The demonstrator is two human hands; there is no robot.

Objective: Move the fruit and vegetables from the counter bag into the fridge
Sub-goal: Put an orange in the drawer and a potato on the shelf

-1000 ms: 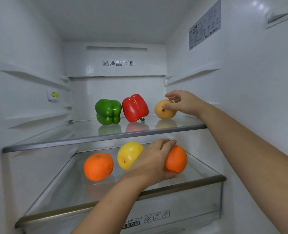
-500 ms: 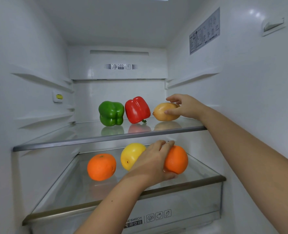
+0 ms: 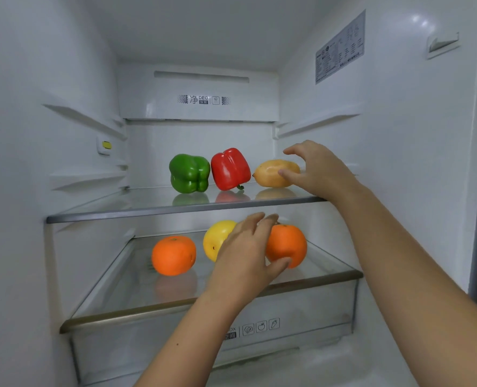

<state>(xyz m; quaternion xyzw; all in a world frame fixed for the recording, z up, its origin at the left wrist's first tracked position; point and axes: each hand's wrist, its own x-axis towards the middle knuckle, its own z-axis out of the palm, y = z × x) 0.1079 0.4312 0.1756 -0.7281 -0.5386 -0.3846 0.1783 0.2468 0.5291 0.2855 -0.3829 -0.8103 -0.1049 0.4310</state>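
On the upper glass shelf (image 3: 148, 215) stand a green bell pepper (image 3: 188, 174) and a red bell pepper (image 3: 229, 169). To their right a yellow-orange mango-like fruit (image 3: 271, 174) lies on its side. My right hand (image 3: 315, 169) is beside it with fingers spread and lifted, only the thumb touching it. On the lower glass shelf (image 3: 176, 307) sit an orange (image 3: 173, 255), a yellow fruit (image 3: 217, 238) and a second orange (image 3: 287, 244). My left hand (image 3: 245, 255) wraps that second orange, fingers over its top and thumb on its front.
The fridge's white side walls carry empty shelf rails on the left (image 3: 86, 180) and the right (image 3: 315, 124). A clear crisper drawer (image 3: 287, 325) sits under the lower shelf. A label sticker (image 3: 340, 48) is on the right wall.
My right hand tipped the yellow-orange fruit onto its side and lifted its fingers off it. My left hand stayed on the right-hand orange, its fingers loosening a little.
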